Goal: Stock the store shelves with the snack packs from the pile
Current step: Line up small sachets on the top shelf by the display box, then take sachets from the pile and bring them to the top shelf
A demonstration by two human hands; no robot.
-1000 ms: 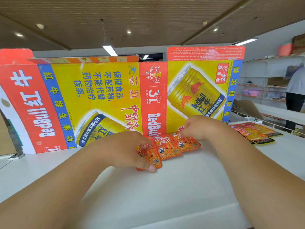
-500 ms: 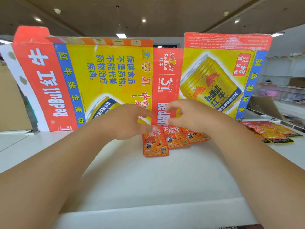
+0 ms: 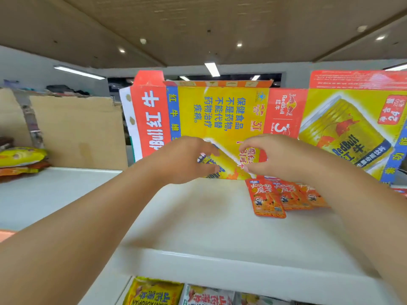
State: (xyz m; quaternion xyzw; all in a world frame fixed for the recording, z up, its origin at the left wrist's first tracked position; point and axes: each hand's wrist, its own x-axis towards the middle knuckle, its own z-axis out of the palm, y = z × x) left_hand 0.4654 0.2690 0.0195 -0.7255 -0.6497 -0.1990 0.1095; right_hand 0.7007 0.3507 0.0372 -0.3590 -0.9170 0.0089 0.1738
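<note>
Left hand (image 3: 187, 159) and right hand (image 3: 275, 159) hover loose, apparently empty. Risk: my right forearm (image 3: 352, 205) sweeping the overlapped snack packs (image 3: 267, 199) off the shelf (image 3: 198, 216).

Bright ceiling lights (image 3: 212, 69); soft motion blur; wide-angle edge distortion.

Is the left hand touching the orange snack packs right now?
Apart. The head view shows bare white shelf between the left hand and the orange snack packs.

Head camera faces forward, close above shelf (image 3: 198, 234).
</note>
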